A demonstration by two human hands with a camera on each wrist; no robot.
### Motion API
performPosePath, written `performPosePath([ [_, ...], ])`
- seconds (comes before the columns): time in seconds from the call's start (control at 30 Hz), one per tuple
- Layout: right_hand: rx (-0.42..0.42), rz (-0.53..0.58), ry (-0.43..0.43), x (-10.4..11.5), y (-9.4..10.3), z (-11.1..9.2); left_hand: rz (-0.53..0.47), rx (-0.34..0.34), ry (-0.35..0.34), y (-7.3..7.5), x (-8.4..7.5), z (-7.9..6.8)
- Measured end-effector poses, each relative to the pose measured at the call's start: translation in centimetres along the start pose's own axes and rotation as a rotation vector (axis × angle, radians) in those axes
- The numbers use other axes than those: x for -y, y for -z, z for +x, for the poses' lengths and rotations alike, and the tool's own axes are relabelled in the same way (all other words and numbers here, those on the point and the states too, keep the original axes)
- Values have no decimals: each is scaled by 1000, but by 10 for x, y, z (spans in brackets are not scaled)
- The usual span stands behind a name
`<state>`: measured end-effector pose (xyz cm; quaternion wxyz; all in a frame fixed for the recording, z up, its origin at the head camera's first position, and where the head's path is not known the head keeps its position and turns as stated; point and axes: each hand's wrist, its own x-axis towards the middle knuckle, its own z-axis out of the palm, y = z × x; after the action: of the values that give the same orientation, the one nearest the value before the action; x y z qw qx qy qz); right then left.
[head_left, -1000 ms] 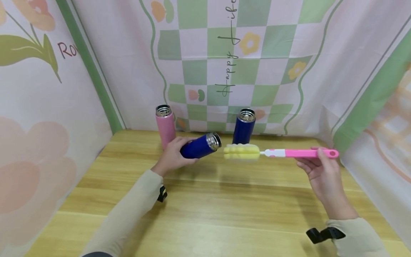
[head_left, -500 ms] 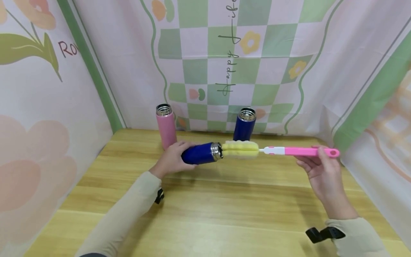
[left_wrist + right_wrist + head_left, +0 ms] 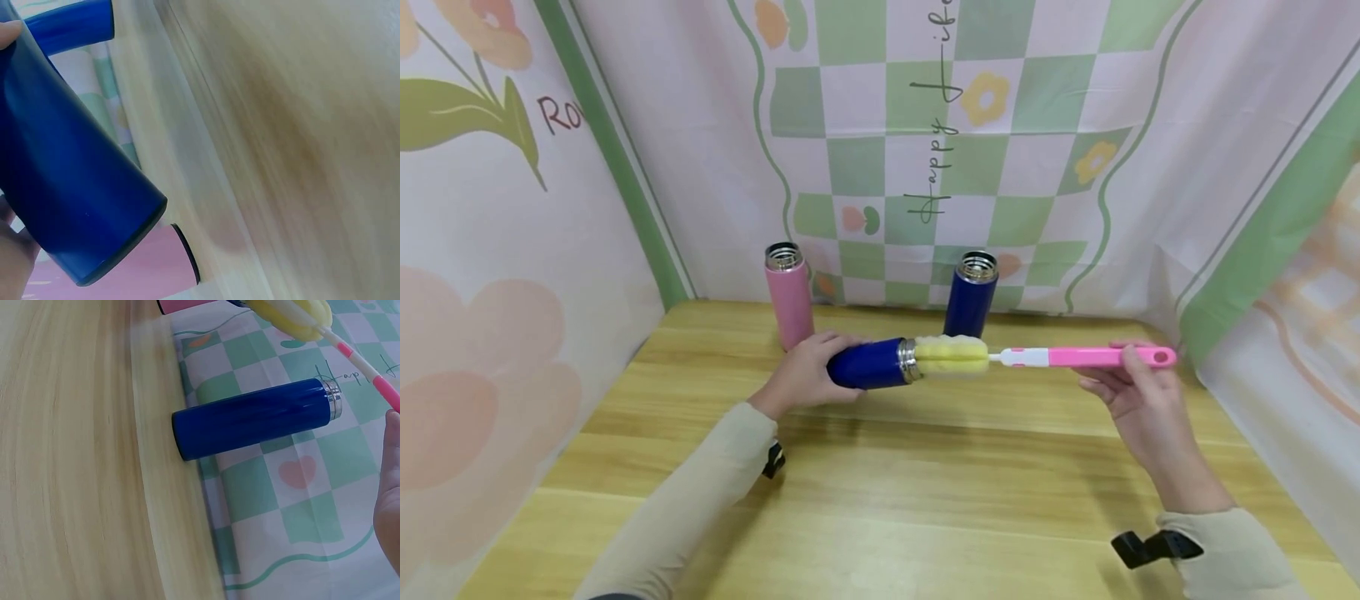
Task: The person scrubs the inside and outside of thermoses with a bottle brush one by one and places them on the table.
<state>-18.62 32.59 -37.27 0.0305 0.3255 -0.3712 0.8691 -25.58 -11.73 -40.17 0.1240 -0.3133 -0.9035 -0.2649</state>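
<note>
My left hand (image 3: 808, 372) grips a dark blue vacuum flask (image 3: 868, 364) by its base end, tilted nearly level, its steel mouth facing right. My right hand (image 3: 1153, 417) pinches the pink handle of a bottle brush (image 3: 1097, 357) between thumb and fingers. The brush's yellow sponge head (image 3: 955, 354) sits at the flask's mouth, its tip hidden inside and most of it outside. In the left wrist view the held flask's body (image 3: 75, 162) slants over the table. The right wrist view catches the sponge (image 3: 300, 319) at the top and part of my right hand.
A pink flask (image 3: 790, 300) stands uncapped at the back, just behind my left hand. Another blue flask (image 3: 972, 296) stands uncapped behind the sponge. A patterned cloth (image 3: 917, 167) hangs along the back edge of the wooden table (image 3: 910, 500).
The held flask has levelled out and shifted slightly right, its mouth turning toward the brush. My right hand has moved the brush left, and its sponge tip has entered the flask's mouth.
</note>
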Motion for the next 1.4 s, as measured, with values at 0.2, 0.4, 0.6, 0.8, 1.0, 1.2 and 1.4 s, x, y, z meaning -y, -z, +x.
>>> performPosePath([
  [0.2, 16, -58, -2, 0, -5, 2, -5, 0, -35, 1, -2, -1],
  [0.4, -7, -151, -17, -5, -11, 3, -13, 26, -61, 0, -4, -1],
  [0.6, -19, -218, -36, -8, -12, 3, -23, 25, -61, 0, -5, 0],
  [0.8, 28, -199, -83, -10, -13, 5, -2, 33, -68, -1, -6, 0],
  [1.0, 15, -255, -113, -16, -19, 6, 1, 49, -71, -4, -8, 1],
  [1.2, -4, -298, -142, -20, -21, 7, -3, 42, -77, -4, -10, 3],
  [1.4, 23, -272, -159, -30, -24, 8, -12, 47, -92, -5, -13, 4],
])
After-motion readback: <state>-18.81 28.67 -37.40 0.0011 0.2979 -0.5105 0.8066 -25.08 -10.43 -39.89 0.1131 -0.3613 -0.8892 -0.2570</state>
